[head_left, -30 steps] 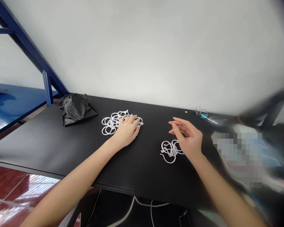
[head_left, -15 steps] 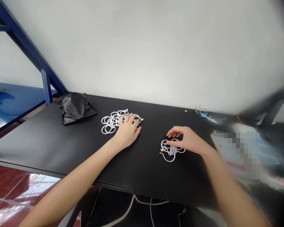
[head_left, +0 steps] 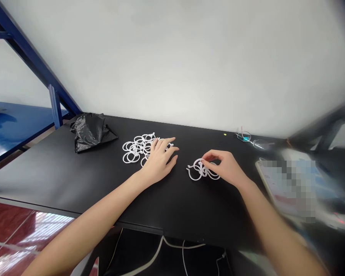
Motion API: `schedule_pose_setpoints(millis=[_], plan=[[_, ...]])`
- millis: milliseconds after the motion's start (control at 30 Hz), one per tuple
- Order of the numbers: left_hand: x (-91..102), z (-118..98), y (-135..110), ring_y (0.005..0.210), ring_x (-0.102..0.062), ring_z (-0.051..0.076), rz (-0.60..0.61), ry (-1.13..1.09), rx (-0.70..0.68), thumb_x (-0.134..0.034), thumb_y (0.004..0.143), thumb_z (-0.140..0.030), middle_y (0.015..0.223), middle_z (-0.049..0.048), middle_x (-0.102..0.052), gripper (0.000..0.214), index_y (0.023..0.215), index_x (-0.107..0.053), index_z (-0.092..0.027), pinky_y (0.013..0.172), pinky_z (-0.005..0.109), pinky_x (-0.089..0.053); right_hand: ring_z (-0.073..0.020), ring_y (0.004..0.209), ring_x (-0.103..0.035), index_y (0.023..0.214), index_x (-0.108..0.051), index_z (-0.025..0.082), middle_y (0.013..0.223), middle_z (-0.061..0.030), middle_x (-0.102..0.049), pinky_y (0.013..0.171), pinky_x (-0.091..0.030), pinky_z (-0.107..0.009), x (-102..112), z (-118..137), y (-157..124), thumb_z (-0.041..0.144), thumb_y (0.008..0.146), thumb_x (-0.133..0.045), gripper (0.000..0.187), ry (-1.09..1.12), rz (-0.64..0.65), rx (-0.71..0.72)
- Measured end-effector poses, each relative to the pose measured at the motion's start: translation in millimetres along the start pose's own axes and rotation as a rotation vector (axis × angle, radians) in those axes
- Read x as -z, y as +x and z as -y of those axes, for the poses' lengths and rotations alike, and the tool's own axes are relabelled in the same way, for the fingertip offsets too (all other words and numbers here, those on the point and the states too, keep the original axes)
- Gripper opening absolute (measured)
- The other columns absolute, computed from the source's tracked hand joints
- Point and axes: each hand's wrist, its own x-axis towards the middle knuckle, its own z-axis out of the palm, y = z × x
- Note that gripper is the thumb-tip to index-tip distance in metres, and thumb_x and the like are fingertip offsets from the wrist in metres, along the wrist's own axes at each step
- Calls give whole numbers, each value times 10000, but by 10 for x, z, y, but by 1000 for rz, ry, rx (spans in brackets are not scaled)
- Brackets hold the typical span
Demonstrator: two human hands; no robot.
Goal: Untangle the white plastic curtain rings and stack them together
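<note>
White plastic ring cluster (head_left: 197, 171) lies just left of my right hand (head_left: 225, 167), which pinches its right edge; left hand (head_left: 160, 161) rests flat, released, touching the larger white ring pile (head_left: 134, 148).

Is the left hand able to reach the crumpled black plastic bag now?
Probably yes: only the pile of white plastic rings lies between the left hand and the crumpled black plastic bag.
</note>
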Motion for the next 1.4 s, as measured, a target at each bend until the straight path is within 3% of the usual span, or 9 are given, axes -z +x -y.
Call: schedule_pose_setpoints(millis=[133,267,433,633,800,967,1133,1400], plan=[[-9,-21,-9,1211,-501,247,4,-72,-78,-423,971,-220,1359,119,-515,219,1113,-588,-196,1132,542,-280,-193,652,-667,756,-711,178,716,-46,-721,651,-547,-328,-8,5,0,415,795,-700,241,38,-65,-18],[-13,-49,-13,1153,-528,245,84,-152,-157,-443,969,-240,1300,115,-561,220,1123,-595,-198,1081,501,-357,-185,633,-667,790,-709,167,727,-62,-723,609,-557,-311,-25,5,1,455,777,-734,289,166,-121,-28],[-5,-147,-24,1190,-525,255,180,-308,-184,-493,957,-272,1314,117,-555,326,1275,-518,-207,1049,469,-410,-162,543,-655,775,-693,171,647,-44,-697,509,-571,-277,-50,30,13,479,716,-793,329,378,-199,-44],[-14,-312,-49,1129,-586,230,257,-631,-64,-552,936,-314,1254,123,-588,452,1350,-409,-208,978,411,-494,-156,509,-663,777,-678,166,634,-43,-709,468,-560,-256,-113,124,-1,471,740,-779,324,531,-154,-100],[-36,-365,-16,957,-654,175,275,-894,78,-539,944,-275,1089,86,-658,318,1242,-487,-178,907,349,-526,-182,624,-719,820,-690,163,743,-73,-759,569,-598,-283,-168,211,-24,461,768,-759,310,602,-60,-115],[-59,-341,8,885,-657,163,262,-1013,186,-532,943,-307,971,55,-654,187,1067,-561,-169,850,324,-538,-181,646,-721,873,-706,163,795,-85,-773,618,-615,-317,-190,226,-25,462,785,-743,314,638,-25,-119],[-54,-313,6,787,-616,132,238,-1031,251,-511,962,-371,871,24,-640,228,1006,-587,-161,764,279,-504,-172,625,-714,915,-731,160,802,-83,-774,616,-614,-317,-199,180,-23,450,789,-741,316,657,-18,-117],[-84,-267,18,764,-607,124,232,-1143,315,-522,950,-426,832,23,-633,290,896,-588,-149,782,271,-497,-185,676,-708,933,-734,172,839,-77,-759,635,-607,-321,-236,133,-27,373,765,-774,265,573,-116,-113]])
